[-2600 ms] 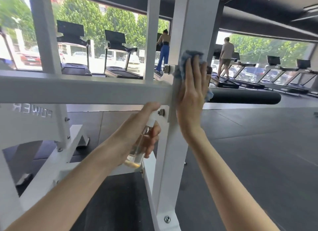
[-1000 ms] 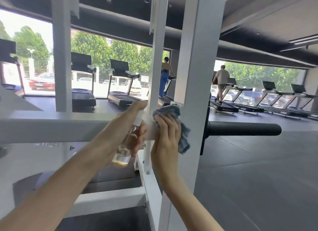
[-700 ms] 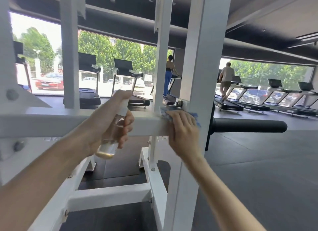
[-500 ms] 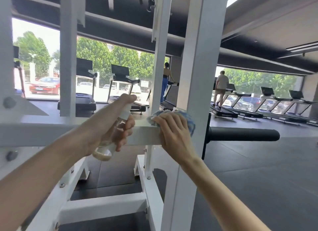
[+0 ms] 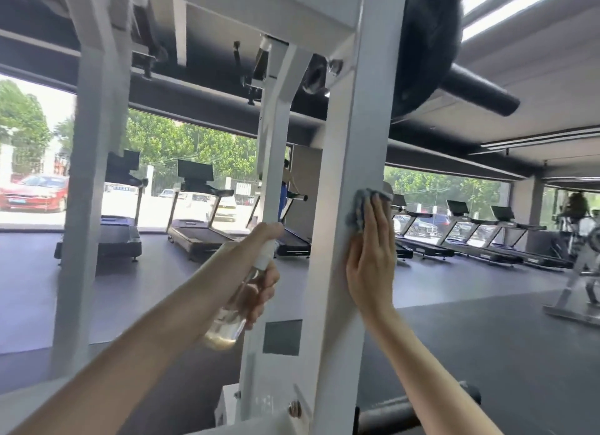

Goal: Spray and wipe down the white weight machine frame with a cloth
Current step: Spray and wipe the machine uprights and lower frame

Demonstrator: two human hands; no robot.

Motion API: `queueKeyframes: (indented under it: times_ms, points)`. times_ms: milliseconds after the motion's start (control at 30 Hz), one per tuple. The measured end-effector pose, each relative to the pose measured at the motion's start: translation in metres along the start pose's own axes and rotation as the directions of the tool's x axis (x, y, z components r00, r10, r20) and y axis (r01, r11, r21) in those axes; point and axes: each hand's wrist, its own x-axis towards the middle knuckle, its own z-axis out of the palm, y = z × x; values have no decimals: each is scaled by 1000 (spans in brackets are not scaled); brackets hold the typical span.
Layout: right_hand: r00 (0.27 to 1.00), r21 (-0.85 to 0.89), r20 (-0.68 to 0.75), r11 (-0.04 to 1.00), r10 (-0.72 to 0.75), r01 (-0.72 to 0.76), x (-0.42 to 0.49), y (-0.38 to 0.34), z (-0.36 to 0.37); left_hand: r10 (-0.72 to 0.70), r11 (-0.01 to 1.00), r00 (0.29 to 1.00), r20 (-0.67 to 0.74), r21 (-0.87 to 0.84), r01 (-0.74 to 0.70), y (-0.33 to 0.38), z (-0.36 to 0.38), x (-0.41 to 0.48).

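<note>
Two hands are raised at the white upright post [image 5: 349,162]: the right hand [image 5: 370,259] presses one grey-blue cloth [image 5: 357,207] flat against it with fingers extended, the left hand [image 5: 259,272] grips one clear spray bottle [image 5: 233,308], in a gym with treadmills [image 5: 201,236] along windows.

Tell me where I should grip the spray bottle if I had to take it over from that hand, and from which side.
Grip the spray bottle by its clear lower body, coming from below and the left. The left hand already wraps the neck and upper body with a finger on the white nozzle, and the bottle tilts with its rounded base hanging free. The white upright crowds the right side, where the right hand presses the cloth.
</note>
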Motion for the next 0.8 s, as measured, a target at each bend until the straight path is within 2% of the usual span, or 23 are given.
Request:
queueKeyframes:
  times_ms: [167, 267, 333, 400, 467, 533, 633, 667, 700, 800]
  points:
    - [996, -64, 18, 994, -89, 90, 99, -22, 1, 60, 998, 995, 75, -30, -58, 82, 8, 25]
    - [949, -21, 176, 963, -261, 269, 104, -20, -11, 41, 998, 997, 61, -45, -38, 115, 2, 25]
    - [785, 37, 368, 852, -498, 523, 92, -15, -23, -4, 999, 999, 38, -40, 6, 132, 0, 19]
    - [583, -14, 561, 698, -588, 716, 95, -23, -26, -39, 999, 999, -5, -20, 39, 149, 1, 26]
    - [564, -116, 669, 682, -484, 722, 123, -47, -18, -3, 1000, 999, -35, -10, 3, 167, 0, 33]
    - [559, -241, 775, 682, -293, 690, 164, -69, -11, 17, 999, 998, -53, -33, -18, 171, -3, 36]
    - [548, -413, 829, 540, -109, 733, 206, -76, -7, -131, 991, 991, -11, -35, 131, 163, -5, 24]
    - [530, -426, 842, 479, -101, 768, 202, -76, -7, -161, 985, 987, -1, -55, 161, 157, -7, 19]
    - [478, -393, 873, 435, -100, 810, 186, -74, -3, -178, 982, 984, -4, -62, 177, 152, -8, 16]
    - [266, -222, 963, 425, -46, 878, 91, -67, 6, -192, 978, 981, -8, -87, 191, 145, -9, 15]
